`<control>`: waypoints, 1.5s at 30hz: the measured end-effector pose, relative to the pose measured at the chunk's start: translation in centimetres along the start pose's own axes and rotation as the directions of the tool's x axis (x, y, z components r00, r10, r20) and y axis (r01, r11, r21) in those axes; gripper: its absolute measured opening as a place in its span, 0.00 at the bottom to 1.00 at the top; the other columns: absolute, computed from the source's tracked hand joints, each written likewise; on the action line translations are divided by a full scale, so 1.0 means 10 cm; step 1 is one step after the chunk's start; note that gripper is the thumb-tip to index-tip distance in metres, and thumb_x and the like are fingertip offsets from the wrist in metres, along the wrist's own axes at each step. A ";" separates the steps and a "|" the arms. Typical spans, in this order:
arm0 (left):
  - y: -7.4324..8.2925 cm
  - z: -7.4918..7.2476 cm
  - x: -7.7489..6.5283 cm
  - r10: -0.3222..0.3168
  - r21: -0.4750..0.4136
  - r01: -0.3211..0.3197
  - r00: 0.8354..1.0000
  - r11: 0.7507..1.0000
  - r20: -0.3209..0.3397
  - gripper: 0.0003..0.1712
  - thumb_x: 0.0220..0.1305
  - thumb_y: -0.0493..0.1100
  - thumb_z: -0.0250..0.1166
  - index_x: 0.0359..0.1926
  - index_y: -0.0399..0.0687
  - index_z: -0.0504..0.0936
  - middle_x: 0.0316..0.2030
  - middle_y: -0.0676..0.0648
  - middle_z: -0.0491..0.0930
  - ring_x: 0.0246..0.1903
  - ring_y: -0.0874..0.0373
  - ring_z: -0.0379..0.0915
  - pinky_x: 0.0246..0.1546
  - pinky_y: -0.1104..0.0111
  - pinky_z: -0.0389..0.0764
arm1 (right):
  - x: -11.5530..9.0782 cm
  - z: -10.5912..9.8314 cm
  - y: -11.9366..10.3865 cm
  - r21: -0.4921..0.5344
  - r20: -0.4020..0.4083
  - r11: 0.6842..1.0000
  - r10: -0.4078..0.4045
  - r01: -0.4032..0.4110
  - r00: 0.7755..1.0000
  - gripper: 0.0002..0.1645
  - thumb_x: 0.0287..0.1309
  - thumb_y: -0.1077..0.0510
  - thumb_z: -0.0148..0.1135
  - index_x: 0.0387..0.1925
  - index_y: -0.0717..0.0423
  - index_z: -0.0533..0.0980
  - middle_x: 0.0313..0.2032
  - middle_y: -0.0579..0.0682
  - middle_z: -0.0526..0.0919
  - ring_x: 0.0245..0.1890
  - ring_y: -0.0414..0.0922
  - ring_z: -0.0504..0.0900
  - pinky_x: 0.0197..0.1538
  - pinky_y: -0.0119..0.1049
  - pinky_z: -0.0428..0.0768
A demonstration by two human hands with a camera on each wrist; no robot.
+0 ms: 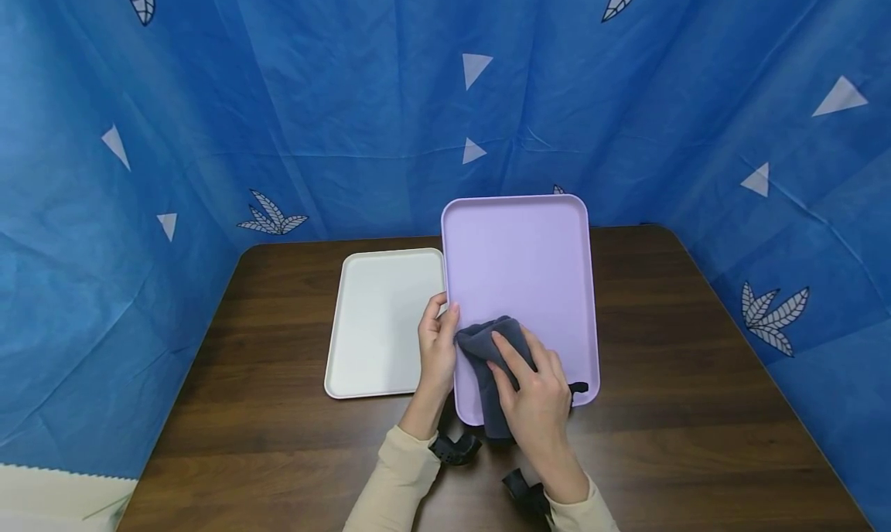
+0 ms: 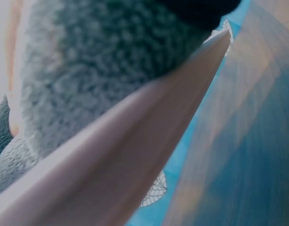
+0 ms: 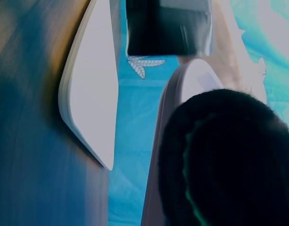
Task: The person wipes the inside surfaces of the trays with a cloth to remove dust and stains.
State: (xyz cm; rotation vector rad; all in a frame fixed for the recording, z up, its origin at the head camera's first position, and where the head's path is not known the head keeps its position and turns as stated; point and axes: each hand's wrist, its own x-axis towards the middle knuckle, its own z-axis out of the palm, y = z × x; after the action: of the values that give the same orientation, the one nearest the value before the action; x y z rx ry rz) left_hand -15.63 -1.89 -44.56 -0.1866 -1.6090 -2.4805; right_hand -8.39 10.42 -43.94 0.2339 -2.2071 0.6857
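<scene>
A light purple tray (image 1: 518, 254) is held up and tilted above the table. My left hand (image 1: 435, 358) grips it by its left edge, the thumb on the front rim. On the tray's lower part lies a folded dark grey cloth (image 1: 487, 354), which my right hand (image 1: 539, 397) holds against the surface with its fingers spread over it. The cloth's fuzzy pile (image 2: 97, 80) fills much of the left wrist view, beside the tray's edge (image 2: 130, 141). In the right wrist view the cloth (image 3: 219, 155) looks nearly black and hides most of the tray.
A white tray (image 1: 379, 323) lies flat on the brown wooden table (image 1: 264, 346), left of the purple one and partly behind it. Blue patterned fabric (image 1: 362, 114) hangs around the back and sides. A small black strap (image 1: 579, 387) shows near the purple tray's lower right corner.
</scene>
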 end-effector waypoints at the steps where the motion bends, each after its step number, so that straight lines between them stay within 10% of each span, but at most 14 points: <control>1: 0.00 0.00 0.00 -0.001 -0.001 0.001 1.000 1.000 0.000 0.20 0.73 0.40 0.52 0.54 0.24 0.68 0.29 0.58 0.85 0.32 0.65 0.81 0.32 0.75 0.79 | 0.00 0.00 0.01 -0.004 -0.001 1.000 0.004 -0.004 1.000 0.30 0.40 0.62 0.80 0.50 0.48 0.84 0.51 0.62 0.82 0.30 0.56 0.77 0.28 0.49 0.78; 30: 0.05 -0.02 0.01 -0.034 0.003 0.034 0.999 0.999 -0.032 0.19 0.73 0.41 0.51 0.54 0.26 0.69 0.28 0.58 0.84 0.27 0.65 0.81 0.27 0.73 0.80 | 0.04 -0.27 0.55 -0.090 -0.043 0.961 0.260 -0.263 0.965 0.24 0.47 0.63 0.75 0.50 0.55 0.83 0.50 0.68 0.80 0.38 0.66 0.79 0.36 0.59 0.77; 45: 0.06 -0.01 0.00 -0.035 0.006 0.035 0.999 0.999 -0.035 0.19 0.73 0.41 0.51 0.54 0.27 0.69 0.28 0.58 0.84 0.27 0.65 0.81 0.27 0.73 0.80 | 0.03 -0.27 0.51 -0.068 -0.049 0.962 0.260 -0.263 0.964 0.25 0.47 0.63 0.75 0.51 0.54 0.83 0.50 0.68 0.80 0.40 0.66 0.79 0.37 0.59 0.76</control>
State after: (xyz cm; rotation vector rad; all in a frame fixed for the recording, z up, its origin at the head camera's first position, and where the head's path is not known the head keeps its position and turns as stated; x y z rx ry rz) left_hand -15.54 -2.26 -44.10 -0.1139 -1.6200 -2.4895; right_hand -8.79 16.17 -44.28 -0.1118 -2.2419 0.7421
